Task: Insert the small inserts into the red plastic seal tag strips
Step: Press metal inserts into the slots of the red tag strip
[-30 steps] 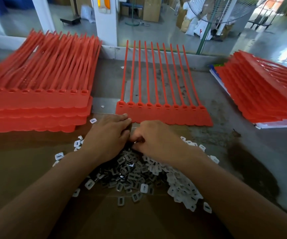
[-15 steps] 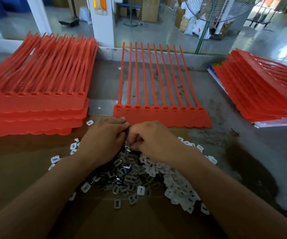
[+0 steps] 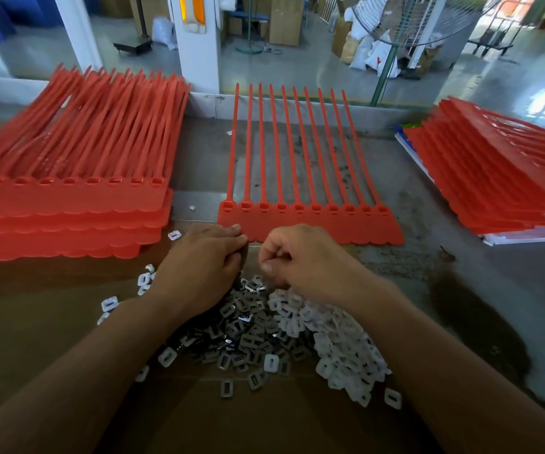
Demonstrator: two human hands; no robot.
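Observation:
A single sheet of red seal tag strips (image 3: 310, 224) lies flat in the middle, tails pointing away and its row of sockets at the near end. Just in front of it lies a heap of small inserts, dark metal ones (image 3: 248, 329) on the left and white plastic ones (image 3: 339, 342) on the right. My left hand (image 3: 199, 263) rests on the heap's far edge, fingers bent down, tips by the sheet's near left corner; what it holds is hidden. My right hand (image 3: 303, 260) is curled, thumb pressed to forefinger in a pinch just short of the sheet.
A tall stack of red strip sheets (image 3: 68, 204) lies at the left and another stack (image 3: 493, 178) at the right. The inserts lie on brown cardboard (image 3: 35, 322). Loose white inserts (image 3: 109, 303) are scattered left of my left wrist.
Both hands have stayed close together at the heap's far edge, shifting slightly towards the sheet. My right hand's fingers have tightened into a pinch.

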